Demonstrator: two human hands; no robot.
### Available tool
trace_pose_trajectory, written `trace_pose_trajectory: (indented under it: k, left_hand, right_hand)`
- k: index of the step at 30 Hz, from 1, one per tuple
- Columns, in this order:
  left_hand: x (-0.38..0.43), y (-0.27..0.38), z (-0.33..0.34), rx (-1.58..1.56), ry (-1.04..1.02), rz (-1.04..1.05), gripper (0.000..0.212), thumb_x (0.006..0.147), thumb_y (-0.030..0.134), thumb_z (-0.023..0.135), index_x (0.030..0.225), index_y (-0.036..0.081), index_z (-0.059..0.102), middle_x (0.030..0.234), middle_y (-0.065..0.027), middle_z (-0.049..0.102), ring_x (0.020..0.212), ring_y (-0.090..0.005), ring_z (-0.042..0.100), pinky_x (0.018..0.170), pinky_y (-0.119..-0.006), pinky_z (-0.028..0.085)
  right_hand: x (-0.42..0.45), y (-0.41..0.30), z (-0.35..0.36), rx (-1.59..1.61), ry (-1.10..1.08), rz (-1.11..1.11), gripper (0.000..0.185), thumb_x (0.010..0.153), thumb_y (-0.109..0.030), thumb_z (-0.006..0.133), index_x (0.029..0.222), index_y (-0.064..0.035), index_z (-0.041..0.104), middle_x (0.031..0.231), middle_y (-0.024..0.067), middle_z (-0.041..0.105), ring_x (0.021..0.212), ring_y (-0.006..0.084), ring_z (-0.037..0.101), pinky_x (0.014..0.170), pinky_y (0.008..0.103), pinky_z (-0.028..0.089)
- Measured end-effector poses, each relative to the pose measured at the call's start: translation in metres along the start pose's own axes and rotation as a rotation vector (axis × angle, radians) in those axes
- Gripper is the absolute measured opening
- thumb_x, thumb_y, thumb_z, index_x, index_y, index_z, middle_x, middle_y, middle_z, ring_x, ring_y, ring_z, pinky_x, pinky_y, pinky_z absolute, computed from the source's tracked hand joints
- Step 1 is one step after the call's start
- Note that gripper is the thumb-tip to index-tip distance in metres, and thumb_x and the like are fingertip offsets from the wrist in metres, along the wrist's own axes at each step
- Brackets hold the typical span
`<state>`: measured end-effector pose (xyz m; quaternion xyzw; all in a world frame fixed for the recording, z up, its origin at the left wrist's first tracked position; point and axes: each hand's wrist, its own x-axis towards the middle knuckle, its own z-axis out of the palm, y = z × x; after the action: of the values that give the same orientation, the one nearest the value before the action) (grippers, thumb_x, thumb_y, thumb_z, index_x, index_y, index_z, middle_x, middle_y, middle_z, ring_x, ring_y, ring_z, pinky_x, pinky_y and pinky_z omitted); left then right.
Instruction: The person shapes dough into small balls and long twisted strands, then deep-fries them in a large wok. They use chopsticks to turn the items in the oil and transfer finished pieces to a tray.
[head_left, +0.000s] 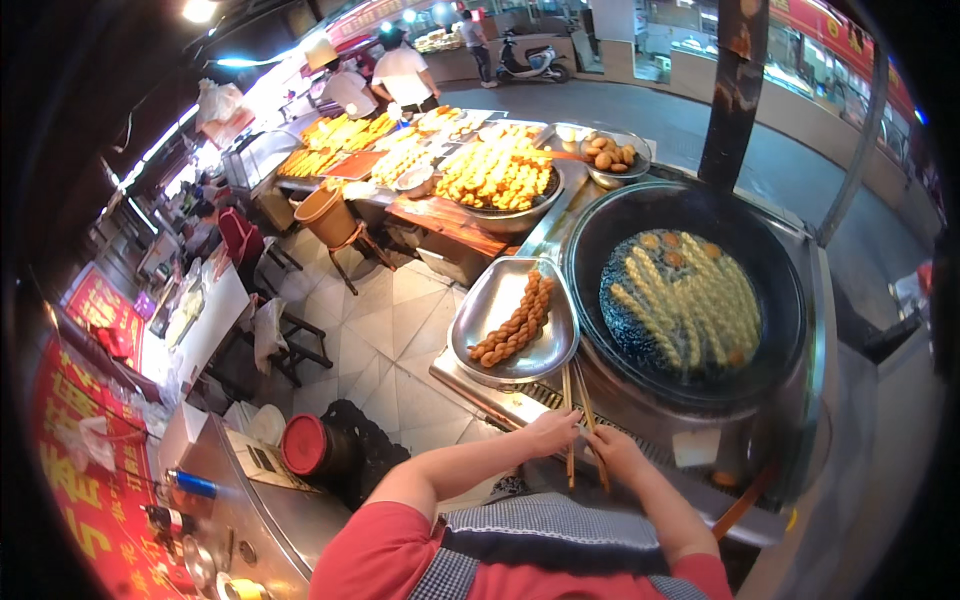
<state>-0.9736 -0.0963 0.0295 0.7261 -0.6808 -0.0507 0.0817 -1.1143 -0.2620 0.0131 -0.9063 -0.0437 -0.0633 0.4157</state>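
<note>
My left hand (555, 432) is closed around a pair of long wooden chopsticks (568, 390), and my right hand (611, 448) grips another pair (584, 394). The hands are close together at the stove's front edge. Just beyond them, a scoop-shaped metal tray (469, 319) holds a few browned twisted dough sticks (517, 322). To its right, a large black wok (784, 330) of bubbling oil holds several pale dough twists (694, 300), with some round brownish pieces (673, 259) at the far side.
Behind the tray, a basin is heaped with fried twists (499, 180), beside a bowl of round fried balls (611, 154). A rusty post (735, 97) rises behind the wok. On the left are a brown bucket (324, 214) on a stool and a red-lidded tub (304, 444). People stand farther back.
</note>
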Motion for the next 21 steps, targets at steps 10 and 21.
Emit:
trace_pose_trajectory:
  k: [10,21]
  left_hand:
    - [0.003,-0.015,0.040,-0.169,0.016,-0.295,0.029,0.072,0.007,0.058,0.100,0.002,0.057,0.104,-0.0172,0.053,0.099,-0.0340,0.054,0.085,-0.039,0.046]
    - [-0.084,-0.077,0.033,-0.388,0.660,-0.779,0.028,0.073,0.007,0.062,0.100,0.008,0.063,0.112,-0.0158,0.051,0.102,-0.0316,0.053,0.088,-0.038,0.045]
  right_hand:
    - [-0.145,0.036,-0.042,-0.408,0.559,0.365,0.046,0.078,-0.009,0.058,0.122,-0.0006,0.049,0.124,0.0190,0.050,0.117,0.0355,0.045,0.102,0.0424,0.032]
    - [-0.318,0.007,-0.014,1.439,1.192,0.902,0.058,0.088,-0.061,0.041,0.113,-0.0087,0.051,0.097,0.0100,0.055,0.088,0.0242,0.055,0.078,0.0372,0.043]
